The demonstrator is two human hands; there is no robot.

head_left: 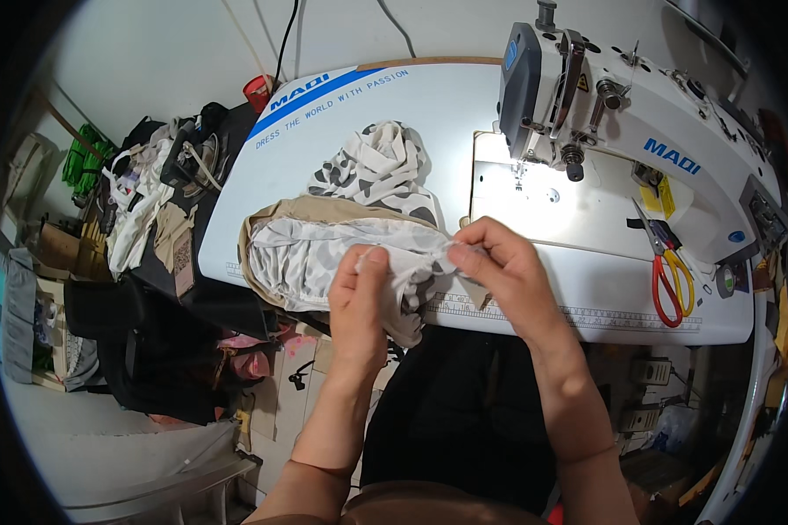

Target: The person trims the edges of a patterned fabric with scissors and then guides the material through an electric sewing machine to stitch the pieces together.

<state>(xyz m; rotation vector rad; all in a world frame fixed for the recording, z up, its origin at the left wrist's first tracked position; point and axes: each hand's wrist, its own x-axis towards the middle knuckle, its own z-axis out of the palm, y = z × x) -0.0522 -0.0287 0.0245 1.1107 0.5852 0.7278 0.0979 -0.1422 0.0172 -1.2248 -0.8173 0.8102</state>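
Gathered white fabric with grey spots [298, 249] lies at the front of the white sewing table [464, 96], edged along its back by a tan fabric band [324, 208]. My left hand [359, 284] is closed on this fabric, thumb on top. At its right end, my right hand [490, 258] pinches a bunched edge of the same cloth between thumb and fingers. A crumpled spotted part [381, 166] spreads behind the band; whether it is one piece with the front is unclear. The front folds hang over the table edge.
A sewing machine [622, 122] stands at the right, its presser foot [518, 179] lit. Scissors with red and yellow handles [671, 284] lie below it. Piled garments [144, 192] sit on a dark surface at left, near a red cup [257, 91]. A printed ruler [578, 316] runs along the front edge.
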